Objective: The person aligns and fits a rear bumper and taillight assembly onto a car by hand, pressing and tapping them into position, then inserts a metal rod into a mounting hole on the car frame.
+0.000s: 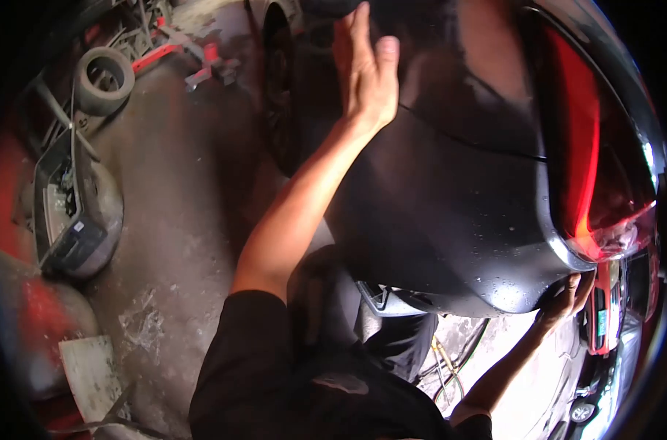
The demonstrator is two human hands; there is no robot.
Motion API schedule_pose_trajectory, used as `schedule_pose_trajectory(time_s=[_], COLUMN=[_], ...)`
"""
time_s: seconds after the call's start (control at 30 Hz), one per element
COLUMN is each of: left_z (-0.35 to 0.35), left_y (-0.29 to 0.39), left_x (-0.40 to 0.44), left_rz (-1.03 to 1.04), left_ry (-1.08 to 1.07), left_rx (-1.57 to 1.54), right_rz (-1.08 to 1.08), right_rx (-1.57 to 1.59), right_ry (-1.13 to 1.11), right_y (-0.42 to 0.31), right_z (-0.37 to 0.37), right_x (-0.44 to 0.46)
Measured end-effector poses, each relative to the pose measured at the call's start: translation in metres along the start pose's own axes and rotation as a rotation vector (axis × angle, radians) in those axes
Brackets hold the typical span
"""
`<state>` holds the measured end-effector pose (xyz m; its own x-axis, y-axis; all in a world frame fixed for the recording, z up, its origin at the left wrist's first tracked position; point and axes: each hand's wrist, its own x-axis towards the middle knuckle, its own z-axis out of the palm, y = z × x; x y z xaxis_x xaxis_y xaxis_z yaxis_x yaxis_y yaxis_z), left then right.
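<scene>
Holding the left grip open beside the car on the floor. Holding the right grip at the car's back corner, under the light; can't tell if clenched.

Over there a loose tyre sits on the grimy floor, a red metal bar just beside it. A black plastic housing is near that tyre, a pale scuffed board farther off. Well apart from the tyre, thin hoses trail across bright ground and a red car stands.
</scene>
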<state>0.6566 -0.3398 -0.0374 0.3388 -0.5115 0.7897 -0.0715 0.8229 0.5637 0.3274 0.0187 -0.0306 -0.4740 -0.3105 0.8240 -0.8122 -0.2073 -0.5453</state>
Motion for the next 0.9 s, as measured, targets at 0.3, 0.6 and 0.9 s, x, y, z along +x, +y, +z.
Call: schedule_pose_trajectory(time_s=[0.3,0.6,0.9], left_z=[-0.063,-0.024,-0.081], left_y=[-0.079,-0.120,-0.202], left_x=[0.031,0.050,0.071], left_rz=[0.031,-0.240,-0.244], left_ry=[0.171,0.056,0.315], left_rx=[-0.029,0.141,-0.022], right_rz=[-0.059,-0.007,-0.036], right_rx=[-0.056,-0.089,-0.108], right_ry=[0.053,0.021,0.025], right_y=[0.011,0.017,0.016], right_z=[-0.001,-0.015,-0.015], right_x=[0.003,0.000,0.006])
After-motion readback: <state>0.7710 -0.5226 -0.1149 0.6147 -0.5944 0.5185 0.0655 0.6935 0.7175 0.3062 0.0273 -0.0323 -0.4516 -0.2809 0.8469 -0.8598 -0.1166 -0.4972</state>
